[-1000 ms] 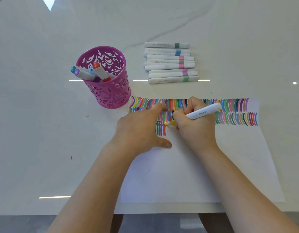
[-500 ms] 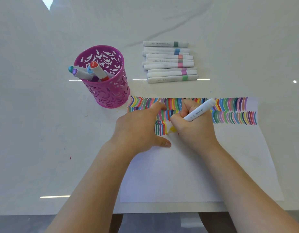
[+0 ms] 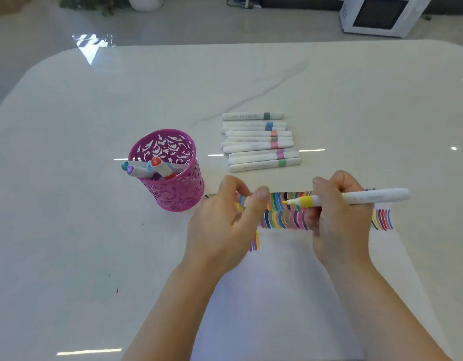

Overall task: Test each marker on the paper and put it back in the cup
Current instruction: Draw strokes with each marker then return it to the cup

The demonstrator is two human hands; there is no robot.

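Our right hand (image 3: 339,225) grips the yellow marker (image 3: 368,198) sideways over the paper (image 3: 277,295) (its tip is bare). Our left hand (image 3: 222,230) curls nearby; we cannot tell if it holds anything. The cup (image 3: 173,194) stands left.

The only mark that can be read is a white three-digit number on the end of the orange-capped marker (image 3: 156,161) leaning in the pink cup (image 3: 173,196). It looks like 199, though the digits are small and tilted. To the right of the cup, the yellow-tipped marker (image 3: 368,197) gripped by the right hand (image 3: 339,225) has grey print along its white barrel, too blurred to read. Behind the cup and to its right, the row of markers (image 3: 259,145) shows faint grey lettering, also illegible.
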